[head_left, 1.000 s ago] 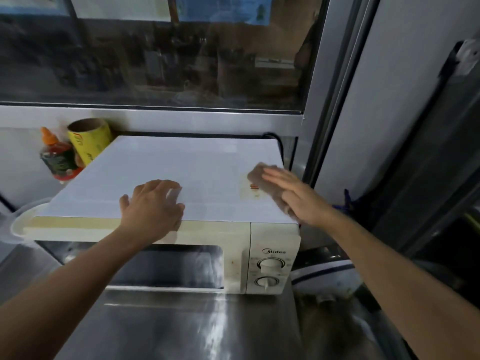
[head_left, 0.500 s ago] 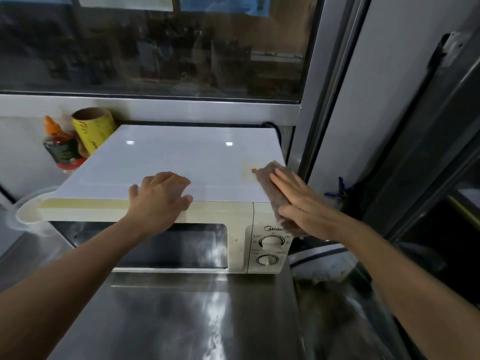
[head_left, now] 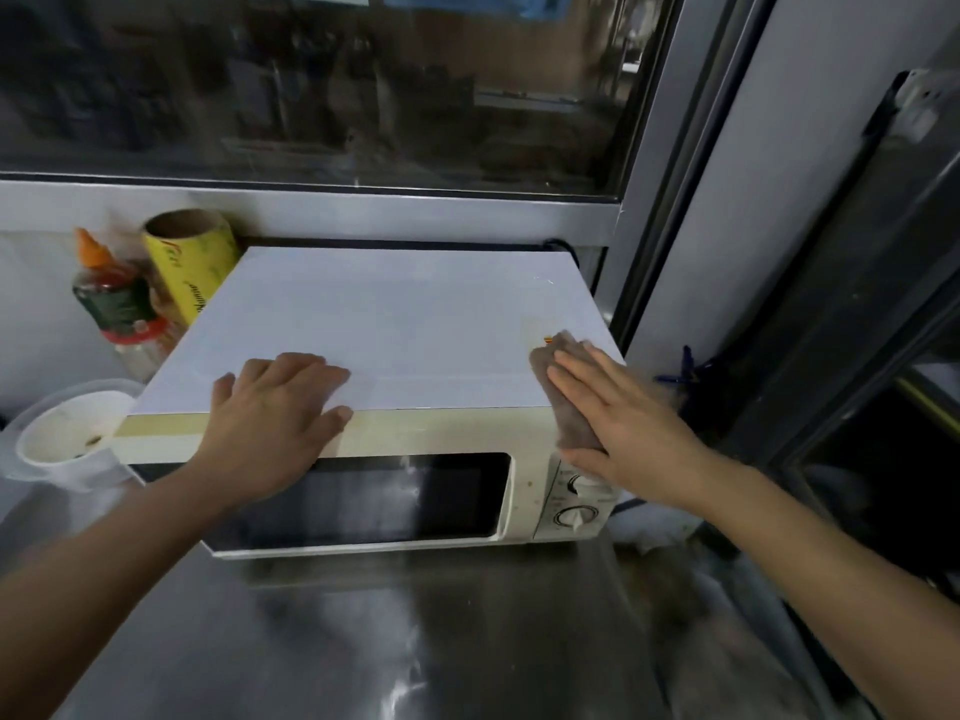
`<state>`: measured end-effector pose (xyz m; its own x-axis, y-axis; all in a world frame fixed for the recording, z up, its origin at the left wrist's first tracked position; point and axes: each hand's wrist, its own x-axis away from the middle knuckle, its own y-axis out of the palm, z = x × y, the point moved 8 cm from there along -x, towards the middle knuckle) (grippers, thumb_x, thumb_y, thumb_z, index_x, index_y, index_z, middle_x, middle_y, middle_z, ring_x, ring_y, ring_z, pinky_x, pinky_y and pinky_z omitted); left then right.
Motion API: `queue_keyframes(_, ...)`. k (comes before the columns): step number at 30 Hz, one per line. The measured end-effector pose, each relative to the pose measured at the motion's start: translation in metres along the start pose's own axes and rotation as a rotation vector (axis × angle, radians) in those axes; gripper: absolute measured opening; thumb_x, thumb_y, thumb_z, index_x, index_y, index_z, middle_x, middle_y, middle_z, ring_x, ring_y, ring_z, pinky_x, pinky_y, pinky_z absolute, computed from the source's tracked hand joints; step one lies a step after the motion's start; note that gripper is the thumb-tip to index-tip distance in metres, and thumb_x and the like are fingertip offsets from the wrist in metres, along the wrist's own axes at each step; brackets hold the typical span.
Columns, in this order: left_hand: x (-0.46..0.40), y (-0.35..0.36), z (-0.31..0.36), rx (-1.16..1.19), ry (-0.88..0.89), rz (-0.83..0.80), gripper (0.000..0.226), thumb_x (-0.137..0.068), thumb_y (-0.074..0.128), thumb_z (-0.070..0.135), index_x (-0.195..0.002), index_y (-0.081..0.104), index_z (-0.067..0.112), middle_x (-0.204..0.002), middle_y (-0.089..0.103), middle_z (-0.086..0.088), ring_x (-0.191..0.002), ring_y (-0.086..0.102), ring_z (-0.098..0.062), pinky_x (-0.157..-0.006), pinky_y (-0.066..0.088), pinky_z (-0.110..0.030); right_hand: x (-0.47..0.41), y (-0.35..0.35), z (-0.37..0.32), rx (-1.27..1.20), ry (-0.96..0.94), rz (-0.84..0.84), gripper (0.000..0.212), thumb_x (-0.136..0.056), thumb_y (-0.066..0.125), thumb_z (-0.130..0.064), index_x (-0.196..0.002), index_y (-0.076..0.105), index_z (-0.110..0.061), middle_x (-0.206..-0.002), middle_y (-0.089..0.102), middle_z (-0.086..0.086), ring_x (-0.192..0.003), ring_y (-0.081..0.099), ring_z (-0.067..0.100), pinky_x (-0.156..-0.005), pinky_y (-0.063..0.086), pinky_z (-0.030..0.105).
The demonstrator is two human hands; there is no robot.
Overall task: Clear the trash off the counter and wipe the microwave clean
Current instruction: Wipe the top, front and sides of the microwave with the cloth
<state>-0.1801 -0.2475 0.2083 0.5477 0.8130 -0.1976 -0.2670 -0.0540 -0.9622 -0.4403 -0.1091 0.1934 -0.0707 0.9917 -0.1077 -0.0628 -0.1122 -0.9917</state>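
A: What has changed under your right hand [head_left: 626,426]?

B: A second ago you pressed the cloth [head_left: 563,402] flat on the microwave [head_left: 395,324] top, near its right edge. Now you have dragged it toward you, so it drapes over the front right corner above the dials [head_left: 576,501]. Your fingers lie straight on it, pressing, not clenched.

A: And your left hand [head_left: 283,402]?

B: It stays spread, grasping nothing, on the top's front edge, steadying the oven.

A: So where does the wiping stand?

B: I judge it partway. The microwave sits on the steel counter [head_left: 363,641] below the window. Its white top looks clean, but a small orange mark [head_left: 547,339] remains just beyond the cloth, and the cream front looks yellowed.
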Motion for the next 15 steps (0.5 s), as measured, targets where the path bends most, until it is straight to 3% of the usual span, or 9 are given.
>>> queue_keyframes(3, 0.0, 0.0, -0.002, 0.015, 0.008, 0.021, 0.04, -0.091, 0.045, 0.043, -0.13, 0.049, 0.033, -0.14, 0.043, 0.003, -0.124, 0.038, -0.03, -0.101, 0.027, -0.049, -0.027, 0.007, -0.033, 0.176, 0.011, -0.058, 0.092, -0.084, 0.025, -0.068, -0.149, 0.003, -0.007, -0.158, 0.004, 0.012, -0.146, -0.007, 0.027, -0.119, 0.004, 0.042)
queue_keyframes(6, 0.0, 0.0, -0.003, 0.046, 0.002, 0.015, 0.04, -0.09, 0.046, 0.044, -0.129, 0.049, 0.033, -0.139, 0.044, 0.003, -0.122, 0.038, -0.029, -0.1, 0.028, -0.048, -0.047, 0.001, -0.077, 0.102, -0.016, 0.031, 0.088, -0.085, 0.039, -0.064, -0.147, 0.021, -0.003, -0.154, 0.023, 0.015, -0.146, 0.011, 0.03, -0.118, 0.012, 0.043)
queue_keyframes(10, -0.001, -0.002, -0.004, 0.101, -0.032, 0.014, 0.041, -0.09, 0.049, 0.044, -0.129, 0.049, 0.034, -0.138, 0.044, 0.003, -0.123, 0.035, -0.03, -0.1, 0.027, -0.048, -0.07, -0.008, -0.128, 0.045, 0.003, 0.151, 0.084, -0.079, 0.056, -0.06, -0.141, 0.036, -0.007, -0.149, 0.037, 0.012, -0.142, 0.021, 0.035, -0.117, 0.007, 0.04)
queue_keyframes(15, 0.006, -0.009, -0.014, 0.131, 0.005, -0.013, 0.044, -0.09, 0.053, 0.039, -0.133, 0.046, 0.032, -0.145, 0.04, 0.008, -0.134, 0.031, -0.025, -0.107, 0.02, -0.05, -0.057, -0.013, -0.107, -0.02, -0.077, 0.104, 0.088, -0.084, 0.048, -0.063, -0.149, 0.015, -0.014, -0.159, 0.01, 0.004, -0.147, -0.001, 0.022, -0.12, 0.004, 0.038)
